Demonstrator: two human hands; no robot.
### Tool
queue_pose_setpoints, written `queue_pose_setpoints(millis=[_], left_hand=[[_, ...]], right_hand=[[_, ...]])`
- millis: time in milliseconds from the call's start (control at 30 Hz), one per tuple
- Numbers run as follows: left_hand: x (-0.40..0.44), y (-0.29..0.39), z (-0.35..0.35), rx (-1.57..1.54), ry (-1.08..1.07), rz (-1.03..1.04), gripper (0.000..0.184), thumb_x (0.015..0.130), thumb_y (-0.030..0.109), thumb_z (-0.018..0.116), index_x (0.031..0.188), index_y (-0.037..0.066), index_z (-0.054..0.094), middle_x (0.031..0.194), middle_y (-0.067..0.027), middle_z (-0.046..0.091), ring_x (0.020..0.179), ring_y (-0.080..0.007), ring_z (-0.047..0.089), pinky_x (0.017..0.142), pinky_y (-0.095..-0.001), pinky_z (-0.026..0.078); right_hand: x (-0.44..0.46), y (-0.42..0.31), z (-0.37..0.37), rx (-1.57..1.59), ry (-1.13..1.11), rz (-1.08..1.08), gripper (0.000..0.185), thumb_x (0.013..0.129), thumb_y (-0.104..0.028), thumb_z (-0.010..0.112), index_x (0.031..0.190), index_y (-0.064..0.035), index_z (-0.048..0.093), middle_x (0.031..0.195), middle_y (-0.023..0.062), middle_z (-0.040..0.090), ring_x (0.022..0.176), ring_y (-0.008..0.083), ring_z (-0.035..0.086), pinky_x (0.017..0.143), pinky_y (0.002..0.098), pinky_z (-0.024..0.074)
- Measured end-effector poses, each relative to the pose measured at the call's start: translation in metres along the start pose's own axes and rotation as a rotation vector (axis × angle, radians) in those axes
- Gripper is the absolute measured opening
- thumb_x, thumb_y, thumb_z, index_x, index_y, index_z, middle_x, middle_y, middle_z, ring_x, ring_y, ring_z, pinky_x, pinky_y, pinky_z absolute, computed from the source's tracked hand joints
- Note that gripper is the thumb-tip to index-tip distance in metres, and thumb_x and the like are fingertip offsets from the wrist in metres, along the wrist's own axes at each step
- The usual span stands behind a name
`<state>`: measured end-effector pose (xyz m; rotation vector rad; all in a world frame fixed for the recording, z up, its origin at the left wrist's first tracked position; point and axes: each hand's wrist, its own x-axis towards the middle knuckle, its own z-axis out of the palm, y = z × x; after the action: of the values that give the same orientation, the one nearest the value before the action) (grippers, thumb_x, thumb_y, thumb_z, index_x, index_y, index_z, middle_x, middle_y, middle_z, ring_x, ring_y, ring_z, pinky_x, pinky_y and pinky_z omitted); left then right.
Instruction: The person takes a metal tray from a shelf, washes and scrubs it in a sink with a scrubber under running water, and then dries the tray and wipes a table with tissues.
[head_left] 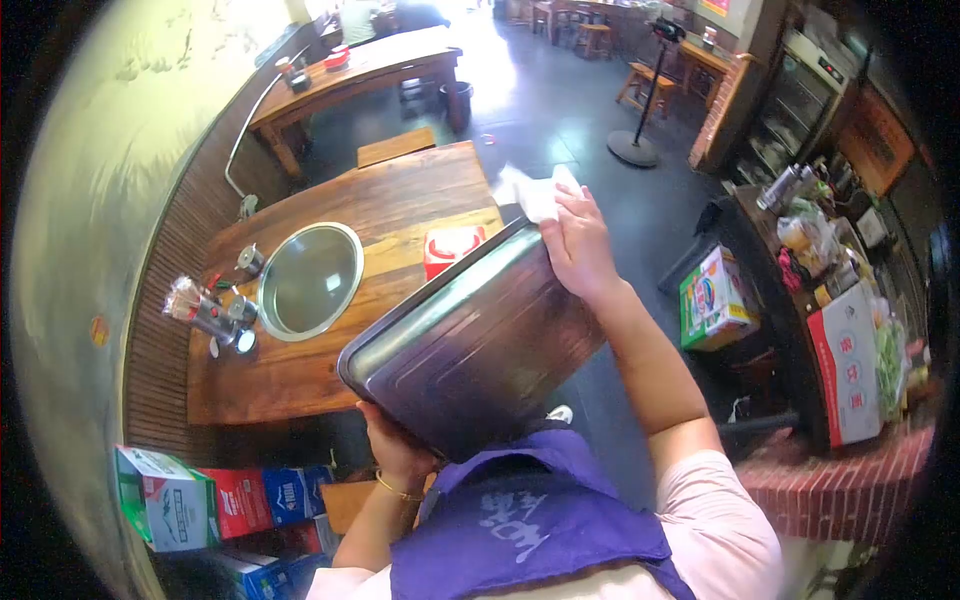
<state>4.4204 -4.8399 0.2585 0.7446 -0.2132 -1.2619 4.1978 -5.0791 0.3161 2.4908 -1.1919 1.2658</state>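
Note:
A rectangular metal tray (pixel 480 340) is tilted up in front of my purple apron (pixel 530 510), its underside facing me. My left hand (pixel 395 445) grips the tray's lower left edge, its fingers partly hidden behind the metal. At the upper right corner my right hand (pixel 578 240) is closed on a white cloth or tissue (pixel 537 192), pressed against the rim. Just behind the tray, a red and white box (pixel 452 250) rests on the wooden table (pixel 400 205).
Set into the table is a round glass-like plate (pixel 312 281), with small metal pots and a holder of sticks (pixel 190 305) beside it. Cartons (pixel 170 505) lie lower left. Right stands a cluttered counter (pixel 790 260) with a brick edge (pixel 850 490); a stand (pixel 633 150) is farther back.

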Motion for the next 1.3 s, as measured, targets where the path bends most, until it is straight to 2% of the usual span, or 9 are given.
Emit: queue_pose_setpoints(millis=[133, 267, 300, 467, 500, 767, 867, 1100, 1300], left_hand=[[0.000, -0.030, 0.008, 0.047, -0.104, -0.089, 0.073, 0.091, 0.065, 0.035, 0.135, 0.008, 0.044, 0.134, -0.0136, 0.049, 0.120, -0.0309, 0.049, 0.103, -0.0465, 0.038], [0.009, -0.072, 0.014, 0.214, -0.129, -0.014, 0.059, 0.098, 0.050, 0.037, 0.136, 0.005, 0.043, 0.128, -0.0116, 0.052, 0.118, -0.0277, 0.048, 0.104, -0.0406, 0.037], [0.016, -0.083, 0.005, -0.154, -0.227, -0.177, 0.053, 0.099, 0.045, 0.036, 0.134, 0.006, 0.044, 0.125, -0.0112, 0.053, 0.116, -0.0255, 0.049, 0.103, -0.0400, 0.038], [0.008, -0.090, 0.048, 0.282, -0.491, -0.034, 0.065, 0.097, 0.056, 0.035, 0.131, 0.002, 0.046, 0.125, -0.0102, 0.055, 0.113, -0.0241, 0.054, 0.099, -0.0409, 0.042], [-0.011, -0.089, 0.085, 0.011, -0.357, -0.111, 0.066, 0.096, 0.058, 0.034, 0.128, 0.001, 0.048, 0.120, -0.0104, 0.058, 0.110, -0.0247, 0.056, 0.096, -0.0414, 0.044], [-0.064, -0.149, 0.106, 0.074, -0.350, -0.170, 0.060, 0.098, 0.052, 0.035, 0.126, 0.002, 0.050, 0.120, -0.0101, 0.059, 0.108, -0.0256, 0.057, 0.097, -0.0433, 0.044], [-0.086, -0.164, 0.117, 0.115, -0.328, -0.134, 0.061, 0.098, 0.055, 0.035, 0.120, 0.000, 0.054, 0.114, -0.0106, 0.061, 0.102, -0.0246, 0.059, 0.093, -0.0402, 0.047], [-0.138, -0.192, 0.153, 0.370, -0.361, -0.016, 0.059, 0.100, 0.050, 0.035, 0.123, -0.002, 0.050, 0.116, -0.0104, 0.059, 0.104, -0.0206, 0.058, 0.092, -0.0367, 0.046], [-0.126, -0.220, 0.148, -0.003, -0.464, -0.258, 0.045, 0.102, 0.034, 0.033, 0.130, 0.002, 0.045, 0.126, -0.0140, 0.054, 0.114, -0.0262, 0.055, 0.098, -0.0391, 0.044]], right_hand=[[-0.028, -0.058, -0.037, 0.057, 0.047, -0.228, 0.030, 0.083, -0.017, 0.055, 0.111, -0.0098, 0.064, 0.113, 0.0124, 0.065, 0.108, 0.0340, 0.060, 0.098, 0.0470, 0.0434], [-0.077, -0.138, -0.047, 0.167, -0.015, -0.273, 0.042, 0.073, -0.021, 0.067, 0.112, -0.0083, 0.064, 0.118, 0.0097, 0.062, 0.113, 0.0258, 0.058, 0.103, 0.0429, 0.0414], [-0.074, -0.145, -0.064, 0.150, 0.011, -0.270, 0.042, 0.071, -0.021, 0.067, 0.111, -0.0077, 0.064, 0.117, 0.0088, 0.061, 0.113, 0.0247, 0.057, 0.103, 0.0425, 0.0411], [-0.092, -0.081, -0.138, -0.082, 0.051, -0.291, 0.039, 0.075, -0.019, 0.063, 0.112, -0.0068, 0.063, 0.114, 0.0112, 0.061, 0.108, 0.0266, 0.058, 0.098, 0.0448, 0.0434], [-0.097, -0.047, -0.161, -0.169, 0.071, -0.279, 0.038, 0.074, -0.019, 0.063, 0.110, -0.0046, 0.063, 0.113, 0.0145, 0.060, 0.106, 0.0301, 0.057, 0.097, 0.0458, 0.0433], [-0.170, 0.080, -0.283, -0.240, 0.437, 0.265, 0.021, 0.086, -0.005, 0.055, 0.103, 0.0051, 0.059, 0.109, 0.0231, 0.060, 0.104, 0.0415, 0.056, 0.099, 0.0490, 0.0406], [-0.167, 0.053, -0.300, -0.408, 0.220, 0.149, 0.027, 0.091, -0.010, 0.045, 0.108, 0.0040, 0.060, 0.115, 0.0234, 0.058, 0.107, 0.0417, 0.055, 0.098, 0.0443, 0.0414], [-0.168, -0.058, -0.246, 0.140, 0.097, -0.169, 0.038, 0.070, -0.014, 0.067, 0.107, -0.0051, 0.064, 0.113, 0.0125, 0.062, 0.106, 0.0307, 0.058, 0.095, 0.0467, 0.0439], [-0.182, -0.056, -0.260, -0.118, 0.009, -0.359, 0.042, 0.068, -0.015, 0.066, 0.108, -0.0009, 0.063, 0.121, 0.0128, 0.059, 0.120, 0.0320, 0.051, 0.101, 0.0472, 0.0416]])
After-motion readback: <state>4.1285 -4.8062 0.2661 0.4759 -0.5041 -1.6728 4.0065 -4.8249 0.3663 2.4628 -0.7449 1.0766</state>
